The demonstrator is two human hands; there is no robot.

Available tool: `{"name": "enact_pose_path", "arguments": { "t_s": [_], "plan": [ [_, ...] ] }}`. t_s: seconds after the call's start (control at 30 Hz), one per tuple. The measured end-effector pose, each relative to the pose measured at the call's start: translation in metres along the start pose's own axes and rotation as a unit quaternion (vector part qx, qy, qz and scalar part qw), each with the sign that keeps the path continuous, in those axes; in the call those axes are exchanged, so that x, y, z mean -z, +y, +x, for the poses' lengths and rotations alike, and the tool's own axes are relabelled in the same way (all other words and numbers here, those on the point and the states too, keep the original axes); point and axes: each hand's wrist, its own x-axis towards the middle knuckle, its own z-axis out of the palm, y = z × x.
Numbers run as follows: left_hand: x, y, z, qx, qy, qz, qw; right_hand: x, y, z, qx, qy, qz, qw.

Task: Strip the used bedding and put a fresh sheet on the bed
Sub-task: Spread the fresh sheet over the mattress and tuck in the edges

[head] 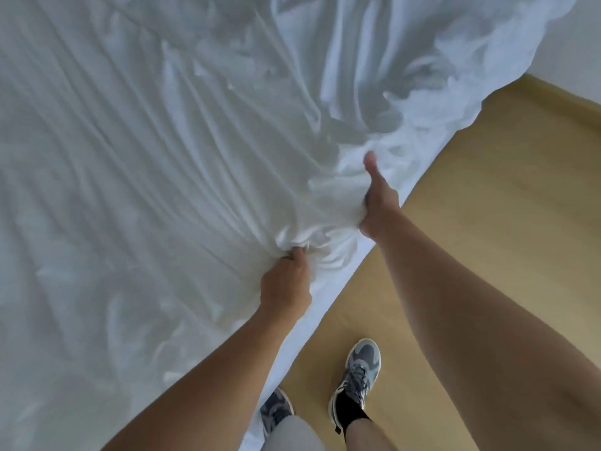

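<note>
Left hand [286,283] fisted round bunch of white sheet [162,141] at near bed edge. Right hand [379,206] just beyond it, fingers buried in same fabric, thumb stuck out. Taut creases fan from both hands across bed. Crumpled heap [432,92] lies past right hand, overhanging floor [487,239].

Judgement: stripping under way, sheet not yet off. No fresh sheet in view; remaking all left.

tan floor [487,222]; grey laced sneaker [361,369] on it; black sock [349,410]; white wall [582,50]
</note>
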Motion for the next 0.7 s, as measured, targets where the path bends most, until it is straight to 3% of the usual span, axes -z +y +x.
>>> {"name": "enact_pose_path", "arguments": {
  "t_s": [0.07, 0.1, 0.2, 0.27, 0.33, 0.43, 0.47, 0.53, 0.6, 0.7],
  "plan": [
    [-0.008, 0.006, 0.0, 0.0, 0.033, 0.001, 0.999, -0.004, -0.006, 0.012, 0.032, 0.007, -0.067, 0.997],
    [-0.012, 0.006, -0.004, -0.01, 0.038, 0.01, 0.999, 0.001, -0.005, 0.017, 0.077, 0.053, -0.127, 0.987],
    [-0.011, 0.007, -0.023, -0.052, -0.013, 0.049, 0.997, 0.052, -0.002, 0.022, 0.186, 0.207, -0.308, 0.91],
    [-0.002, 0.01, -0.03, -0.066, -0.096, 0.057, 0.992, 0.079, -0.005, 0.019, 0.162, 0.204, -0.386, 0.885],
    [0.021, 0.023, -0.022, -0.074, -0.126, 0.037, 0.989, 0.078, -0.013, 0.022, 0.152, 0.18, -0.409, 0.882],
    [0.06, 0.061, 0.022, -0.104, 0.099, 0.039, 0.989, 0.053, -0.03, 0.028, 0.141, 0.134, -0.23, 0.954],
    [0.07, 0.073, 0.043, -0.097, 0.138, 0.03, 0.985, 0.053, -0.031, 0.031, 0.154, 0.127, -0.186, 0.962],
    [0.079, 0.095, 0.071, -0.083, 0.052, 0.044, 0.994, 0.064, -0.026, 0.04, 0.18, 0.166, -0.224, 0.943],
    [0.066, 0.108, 0.08, -0.117, -0.035, 0.132, 0.984, 0.083, -0.014, 0.045, 0.143, 0.211, -0.325, 0.911],
    [0.076, 0.114, 0.101, -0.211, -0.133, 0.12, 0.961, 0.086, -0.031, 0.049, 0.077, 0.208, -0.282, 0.933]
  ]
}}
